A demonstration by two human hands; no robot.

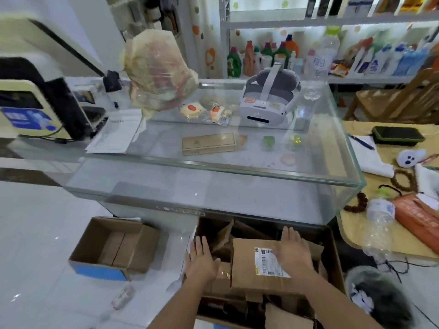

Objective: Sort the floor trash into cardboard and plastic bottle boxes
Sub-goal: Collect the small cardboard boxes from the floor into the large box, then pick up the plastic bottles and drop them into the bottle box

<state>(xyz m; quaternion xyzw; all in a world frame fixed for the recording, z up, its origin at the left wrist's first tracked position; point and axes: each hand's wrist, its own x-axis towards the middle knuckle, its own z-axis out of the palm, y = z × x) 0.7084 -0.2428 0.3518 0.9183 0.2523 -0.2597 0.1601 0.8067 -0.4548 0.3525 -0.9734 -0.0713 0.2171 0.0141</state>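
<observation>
- Both hands lie flat and unclenched, grasping nothing: the left hand (202, 260) on crumpled scraps, the right hand (293, 251) on the flattened brown cardboard piece with a shipping label (259, 267).
- They seem to be pressing it down into the large brown cardboard-filled box (333, 257).
- A clear crushed plastic bottle (123, 296) lies on the white tiled floor (35, 233); fetching it looks next.
- It likely belongs in the smaller open cardboard box with a blue edge (114, 248), just beside the glass counter (213, 162).

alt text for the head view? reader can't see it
Both hands, left hand and right hand, press flat on cardboard pieces in a large box on the floor before a glass counter. A smaller open box sits to the left, with a plastic bottle on the floor near it.
</observation>
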